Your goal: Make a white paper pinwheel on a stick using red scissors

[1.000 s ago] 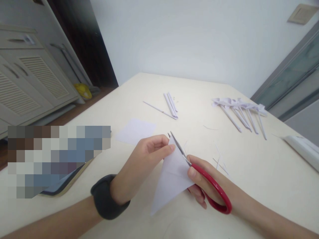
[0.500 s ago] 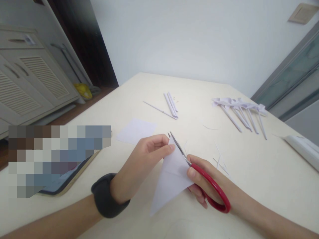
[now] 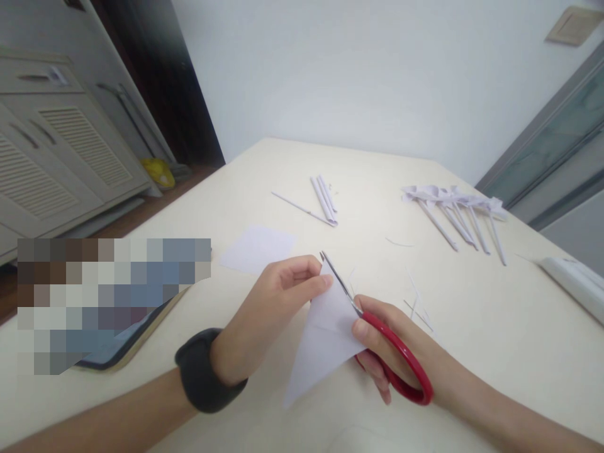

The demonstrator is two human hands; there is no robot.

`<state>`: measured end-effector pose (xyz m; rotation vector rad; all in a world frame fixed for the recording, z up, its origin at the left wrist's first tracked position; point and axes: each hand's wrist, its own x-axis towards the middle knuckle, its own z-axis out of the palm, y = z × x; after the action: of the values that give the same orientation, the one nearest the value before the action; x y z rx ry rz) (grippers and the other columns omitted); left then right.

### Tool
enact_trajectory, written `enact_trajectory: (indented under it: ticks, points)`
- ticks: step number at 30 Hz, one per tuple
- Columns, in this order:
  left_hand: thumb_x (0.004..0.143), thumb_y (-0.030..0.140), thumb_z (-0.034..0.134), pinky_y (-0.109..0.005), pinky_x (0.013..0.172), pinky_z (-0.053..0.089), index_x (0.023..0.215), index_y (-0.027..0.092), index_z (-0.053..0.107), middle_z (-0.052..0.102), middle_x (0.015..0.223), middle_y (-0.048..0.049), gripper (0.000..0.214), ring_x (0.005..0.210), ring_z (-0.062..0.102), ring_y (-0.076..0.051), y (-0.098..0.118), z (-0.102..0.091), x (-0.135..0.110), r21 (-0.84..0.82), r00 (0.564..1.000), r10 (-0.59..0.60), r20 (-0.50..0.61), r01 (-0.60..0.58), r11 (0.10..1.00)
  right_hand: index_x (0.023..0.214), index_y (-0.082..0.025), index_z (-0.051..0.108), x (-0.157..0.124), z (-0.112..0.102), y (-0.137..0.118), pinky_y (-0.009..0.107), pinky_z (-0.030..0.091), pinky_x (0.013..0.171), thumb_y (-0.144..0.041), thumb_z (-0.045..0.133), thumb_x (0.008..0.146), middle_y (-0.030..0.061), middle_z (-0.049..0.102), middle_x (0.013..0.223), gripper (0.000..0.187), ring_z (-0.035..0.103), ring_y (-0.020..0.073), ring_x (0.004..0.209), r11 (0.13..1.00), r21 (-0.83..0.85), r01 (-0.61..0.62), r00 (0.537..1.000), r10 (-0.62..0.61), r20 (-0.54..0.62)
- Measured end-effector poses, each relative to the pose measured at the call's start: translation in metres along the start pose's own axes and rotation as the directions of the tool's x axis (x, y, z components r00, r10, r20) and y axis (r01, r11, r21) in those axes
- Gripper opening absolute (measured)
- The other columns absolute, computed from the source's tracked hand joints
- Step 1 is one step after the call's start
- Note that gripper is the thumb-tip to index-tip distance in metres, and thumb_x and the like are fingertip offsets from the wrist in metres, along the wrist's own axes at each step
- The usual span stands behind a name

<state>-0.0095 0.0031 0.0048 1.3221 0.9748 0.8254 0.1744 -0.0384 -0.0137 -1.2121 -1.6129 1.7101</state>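
Between thumb and fingers, my left hand (image 3: 290,292) pinches the top corner of a white folded paper triangle (image 3: 325,343). A dark band circles that wrist. My right hand (image 3: 382,333) grips red-handled scissors (image 3: 406,349). Their blades lie along the paper's right edge, nearly together, with the tips just past its top corner. The right thumb also rests against the paper. A flat white paper sheet (image 3: 257,248) lies on the table beyond my left hand.
Rolled paper tubes (image 3: 323,200) lie mid-table, beside a thin stick. Farther right are several paper sticks with crumpled tops (image 3: 453,200). Thin paper strips (image 3: 415,299) are scattered near my right hand. A tablet with a blurred screen (image 3: 117,365) sits at left; a white object (image 3: 573,283) is at far right.
The scissor blades have come slightly closer together, and the handles have shifted a little inward. The left hand and paper stay almost where they were.
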Motion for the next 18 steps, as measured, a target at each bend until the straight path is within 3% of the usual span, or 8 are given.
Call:
enact_trajectory:
  ticks: [7,11,15,18]
  points:
    - [0.084,0.028,0.051,-0.019,0.052,0.033,0.063,0.018,0.044,0.045,0.062,0.0064,0.024,0.057,0.039,-0.008,0.003,0.002,-0.001,-0.011,1.0,-0.005,-0.011,0.005,1.0,0.073,-0.021,0.037,0.005,-0.001,0.005,0.018,0.034,0.036,-0.042,0.041,0.09,-0.0093,0.042,0.043,0.027,0.041,0.007,0.032,0.999,0.036,0.037,0.999,-0.036,-0.024]
    - [0.084,0.025,0.052,-0.017,0.05,0.033,0.063,0.019,0.044,0.042,0.059,0.0073,0.023,0.055,0.037,-0.007,0.004,0.004,-0.001,-0.047,0.999,0.02,-0.045,-0.022,0.999,0.074,-0.021,0.037,0.005,-0.005,0.004,0.02,0.035,0.04,-0.043,0.036,0.092,-0.0082,0.044,0.047,0.028,0.041,0.0068,0.035,0.991,0.092,0.101,0.99,-0.09,-0.112]
    - [0.083,0.028,0.052,-0.017,0.053,0.035,0.068,0.019,0.048,0.049,0.065,0.0058,0.018,0.06,0.044,-0.008,0.003,0.005,0.0,-0.008,0.996,0.005,-0.086,-0.006,1.0,0.075,-0.021,0.037,0.001,-0.009,-0.006,0.02,0.033,0.042,-0.034,0.044,0.091,-0.007,0.049,0.055,0.022,0.041,0.0063,0.04,0.978,0.115,0.172,0.975,-0.152,-0.165]
    - [0.082,0.026,0.054,-0.018,0.054,0.037,0.072,0.02,0.049,0.055,0.066,0.005,0.012,0.061,0.048,-0.009,0.003,0.006,0.001,-0.002,0.997,-0.022,-0.069,0.022,1.0,0.077,-0.021,0.039,0.0,-0.01,-0.012,0.018,0.031,0.043,-0.028,0.053,0.086,-0.0074,0.048,0.058,0.018,0.04,0.0058,0.045,0.981,0.136,0.138,0.982,-0.117,-0.151]
